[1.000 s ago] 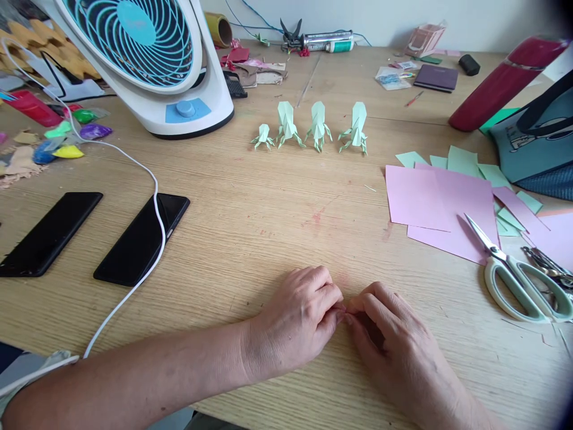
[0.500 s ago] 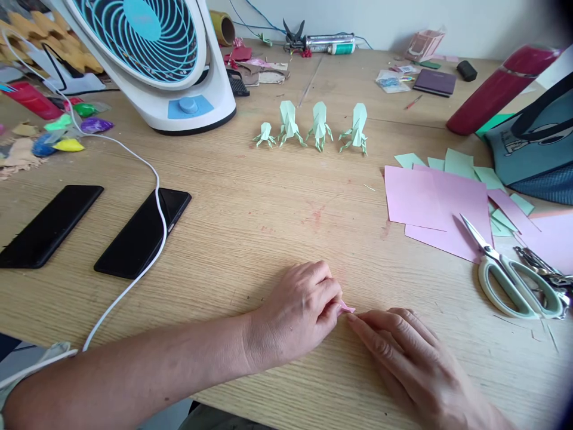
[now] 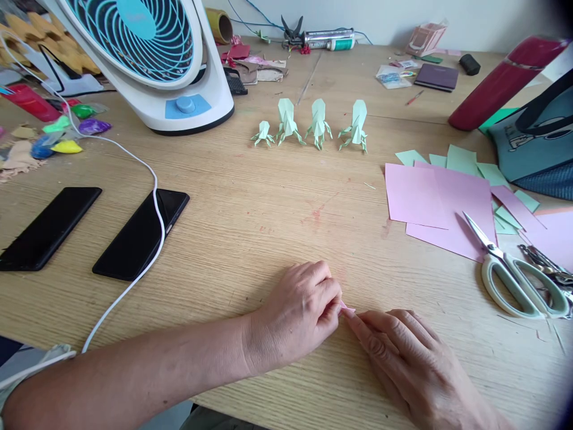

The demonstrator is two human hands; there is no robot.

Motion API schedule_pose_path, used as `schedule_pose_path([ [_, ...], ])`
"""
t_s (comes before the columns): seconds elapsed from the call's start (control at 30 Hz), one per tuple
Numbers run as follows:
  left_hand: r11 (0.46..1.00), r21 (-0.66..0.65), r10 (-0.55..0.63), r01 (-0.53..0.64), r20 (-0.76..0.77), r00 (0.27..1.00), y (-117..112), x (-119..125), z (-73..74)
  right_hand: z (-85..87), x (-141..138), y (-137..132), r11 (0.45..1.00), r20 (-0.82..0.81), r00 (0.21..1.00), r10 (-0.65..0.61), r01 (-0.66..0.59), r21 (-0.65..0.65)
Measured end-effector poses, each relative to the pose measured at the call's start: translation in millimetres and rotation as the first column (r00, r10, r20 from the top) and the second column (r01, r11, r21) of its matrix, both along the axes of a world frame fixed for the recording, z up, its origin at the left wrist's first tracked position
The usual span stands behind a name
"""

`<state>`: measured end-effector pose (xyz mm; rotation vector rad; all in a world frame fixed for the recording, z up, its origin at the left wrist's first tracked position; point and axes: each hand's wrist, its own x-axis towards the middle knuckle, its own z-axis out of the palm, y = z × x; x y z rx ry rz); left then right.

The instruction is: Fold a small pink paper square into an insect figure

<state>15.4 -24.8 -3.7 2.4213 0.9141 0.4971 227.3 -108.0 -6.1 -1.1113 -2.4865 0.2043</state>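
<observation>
Low over the table's front part, my left hand (image 3: 305, 307) is closed around a small piece of folded pink paper (image 3: 347, 309); only its pointed tip shows past the fingers. My right hand (image 3: 403, 352) comes in from the lower right, its index fingertip touching that tip and the thumb side hidden beneath. Farther back stand several light green folded paper figures in a row, the smallest figure (image 3: 263, 134) at the left and a taller one (image 3: 357, 124) at the right.
Right of my hands lie scissors (image 3: 513, 278), pink paper sheets (image 3: 416, 197) and green paper pieces (image 3: 462, 160). A dark red flask (image 3: 496, 89) stands by a bag (image 3: 537, 143). At left are two black phones (image 3: 138, 236), a white cable (image 3: 120, 292) and a fan (image 3: 188, 113).
My right index fingertip has shifted slightly left, onto the pink paper's tip. My left hand keeps its grip. The whole view has moved very slightly.
</observation>
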Motion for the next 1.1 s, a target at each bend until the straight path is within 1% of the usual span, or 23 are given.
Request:
schedule_pose_path([
  [0.23, 1.000, 0.003, -0.006, 0.006, -0.016, 1.000, 0.1, 0.1, -0.3, -2.3, -1.1, 0.5, 0.999, -0.012, 0.999, -0.040, 0.040, -0.012],
  [0.63, 1.000, 0.009, 0.000, 0.001, -0.046, 0.999, 0.7, 0.3, 0.1, -4.4, -1.1, 0.3, 0.999, 0.018, 0.999, -0.031, 0.032, -0.034],
  [0.9, 0.999, 0.023, 0.026, -0.025, -0.045, 0.999, -0.8, 1.7, 1.2, -5.9, -2.3, 1.7, 0.999, 0.057, 0.998, -0.015, 0.017, -0.038],
  [1.1, 1.000, -0.008, 0.026, -0.027, -0.079, 0.997, -0.3, 2.6, 3.5, -4.7, -3.6, 1.8, 0.999, 0.048, 0.999, -0.025, 0.026, -0.028],
])
